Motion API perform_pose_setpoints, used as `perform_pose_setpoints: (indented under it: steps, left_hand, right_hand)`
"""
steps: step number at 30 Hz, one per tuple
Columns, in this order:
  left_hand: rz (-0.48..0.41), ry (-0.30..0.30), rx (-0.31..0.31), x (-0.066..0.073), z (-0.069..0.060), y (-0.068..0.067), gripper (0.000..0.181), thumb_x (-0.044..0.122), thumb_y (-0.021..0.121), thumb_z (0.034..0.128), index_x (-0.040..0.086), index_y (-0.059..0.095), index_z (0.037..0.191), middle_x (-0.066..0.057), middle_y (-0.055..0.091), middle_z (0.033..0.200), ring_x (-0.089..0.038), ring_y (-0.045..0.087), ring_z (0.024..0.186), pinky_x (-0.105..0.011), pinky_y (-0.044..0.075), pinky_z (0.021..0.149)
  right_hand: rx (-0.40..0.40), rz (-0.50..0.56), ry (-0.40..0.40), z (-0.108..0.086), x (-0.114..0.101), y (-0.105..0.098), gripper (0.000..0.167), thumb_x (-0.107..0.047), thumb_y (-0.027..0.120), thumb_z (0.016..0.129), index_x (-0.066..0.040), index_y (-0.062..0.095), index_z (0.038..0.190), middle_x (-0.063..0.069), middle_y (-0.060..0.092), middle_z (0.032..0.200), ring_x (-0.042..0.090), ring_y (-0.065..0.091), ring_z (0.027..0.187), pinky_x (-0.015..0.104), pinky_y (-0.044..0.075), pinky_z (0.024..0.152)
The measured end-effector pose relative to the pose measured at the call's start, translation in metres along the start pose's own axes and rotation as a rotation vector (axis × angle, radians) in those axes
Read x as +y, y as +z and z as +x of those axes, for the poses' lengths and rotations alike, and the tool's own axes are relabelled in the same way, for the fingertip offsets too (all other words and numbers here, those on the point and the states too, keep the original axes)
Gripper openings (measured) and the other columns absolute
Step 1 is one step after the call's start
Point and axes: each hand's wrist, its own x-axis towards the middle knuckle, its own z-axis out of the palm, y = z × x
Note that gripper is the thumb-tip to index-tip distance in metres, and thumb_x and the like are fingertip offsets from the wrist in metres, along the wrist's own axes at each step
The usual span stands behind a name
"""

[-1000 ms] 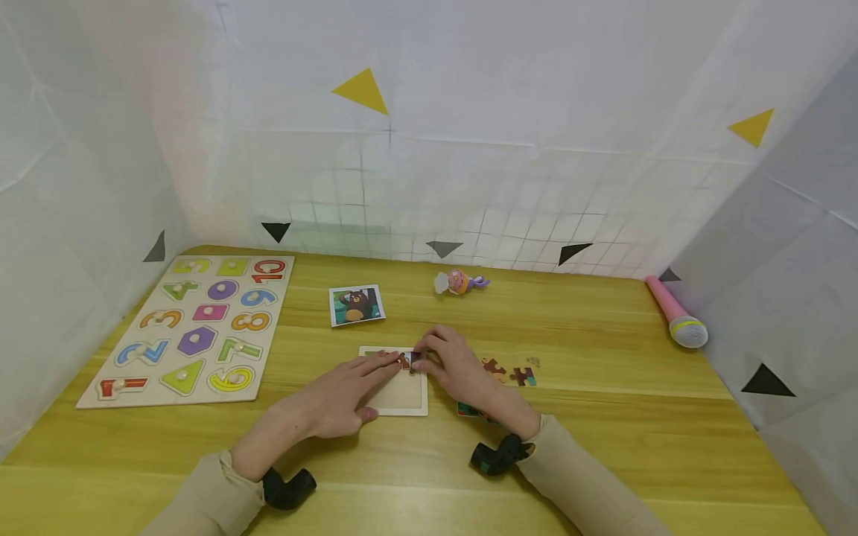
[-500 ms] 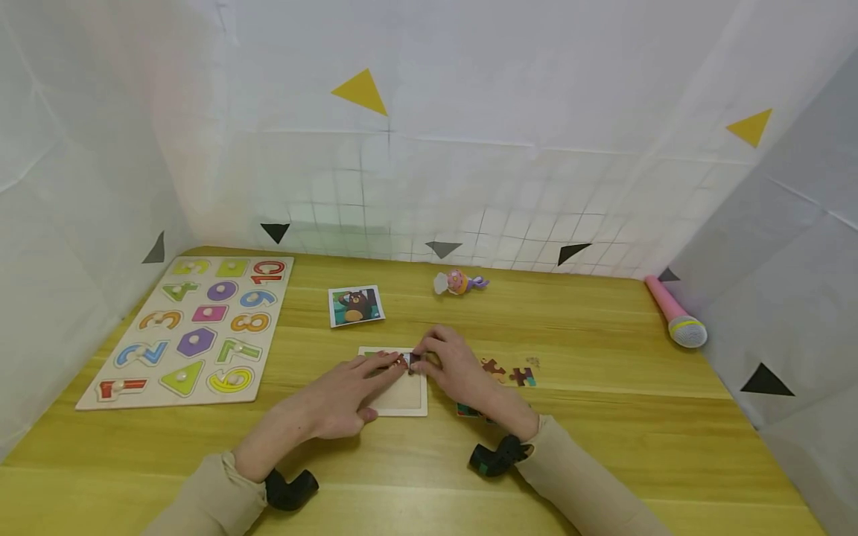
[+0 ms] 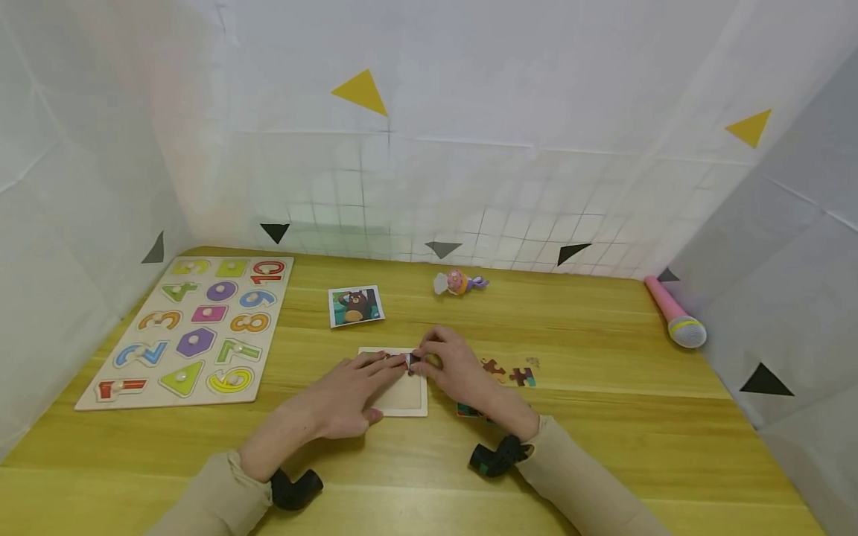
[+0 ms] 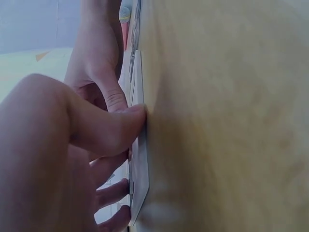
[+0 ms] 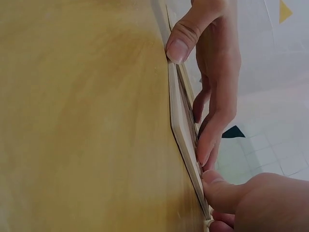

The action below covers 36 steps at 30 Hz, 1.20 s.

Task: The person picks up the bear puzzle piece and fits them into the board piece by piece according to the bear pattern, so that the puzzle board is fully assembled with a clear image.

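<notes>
A small wooden puzzle tray (image 3: 405, 406) with a pale rim lies flat on the table, with jigsaw pieces along its far edge. My left hand (image 3: 342, 402) stretches over the tray's left part, its fingers resting on the pieces there. In the left wrist view its thumb (image 4: 128, 121) touches the tray's near edge. At the far right corner, my right hand (image 3: 452, 365) pinches a dark puzzle piece (image 3: 412, 360) between thumb and fingers, against the tray. The fingers hide much of that piece and the row beside it.
Loose puzzle pieces (image 3: 523, 376) lie right of the tray, some under the right forearm. Behind the tray is a bear picture card (image 3: 356, 306). A number board (image 3: 194, 335) lies at left, a small pink toy (image 3: 459, 282) at the back, a pink microphone (image 3: 677, 313) at right.
My left hand has shifted slightly to the right over the tray, its fingers closer to the right hand. The right hand stays almost still at the far right corner.
</notes>
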Motion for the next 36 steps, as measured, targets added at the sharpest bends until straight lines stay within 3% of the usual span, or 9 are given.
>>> perform_pose_setpoints:
  steps: [8,16,23,29,36]
  left_hand:
    - [0.038,-0.01,-0.009,0.002,0.002,-0.001,0.07,0.025,0.059,0.0957,0.023,0.029,0.159,0.003,0.027,0.165,-0.028,0.024,0.151,-0.06,0.03,0.117]
    - [0.057,-0.005,-0.015,0.005,0.002,0.0,0.072,0.022,0.058,0.0946,0.023,0.027,0.16,0.005,0.024,0.166,-0.028,0.022,0.152,-0.059,0.027,0.119]
    - [0.041,0.029,-0.002,0.005,0.003,-0.001,0.072,0.017,0.059,0.0915,0.015,0.032,0.158,0.0,0.026,0.166,-0.025,0.02,0.153,-0.048,0.024,0.123]
    - [0.027,0.013,-0.014,0.005,0.004,-0.001,0.074,0.017,0.06,0.0904,0.015,0.031,0.158,-0.002,0.026,0.165,-0.024,0.021,0.153,-0.047,0.026,0.122]
    - [0.036,0.022,0.0,0.004,0.005,-0.001,0.073,0.015,0.06,0.0888,0.015,0.034,0.157,-0.001,0.029,0.164,-0.025,0.024,0.152,-0.048,0.027,0.122]
  right_hand:
    - [-0.041,0.028,-0.022,0.0,0.001,-0.004,0.018,-0.011,0.071,0.093,-0.003,0.078,0.107,0.007,0.06,0.106,0.017,0.055,0.091,0.027,0.05,0.074]
    - [-0.178,0.203,0.008,-0.008,0.018,-0.022,0.026,-0.005,0.057,0.101,-0.005,0.069,0.124,0.006,0.063,0.12,0.019,0.062,0.106,0.034,0.055,0.09]
    - [-0.164,0.223,0.043,-0.022,0.031,-0.04,0.027,-0.007,0.06,0.1,-0.006,0.068,0.126,0.006,0.066,0.128,0.022,0.063,0.116,0.039,0.055,0.096]
    - [-0.153,0.204,0.036,-0.034,0.041,-0.05,0.026,-0.006,0.062,0.098,-0.006,0.069,0.123,0.006,0.067,0.124,0.021,0.064,0.113,0.038,0.056,0.094]
    - [-0.174,0.231,0.03,-0.047,0.051,-0.059,0.028,-0.005,0.065,0.095,-0.004,0.068,0.124,0.007,0.066,0.121,0.019,0.065,0.099,0.031,0.055,0.081]
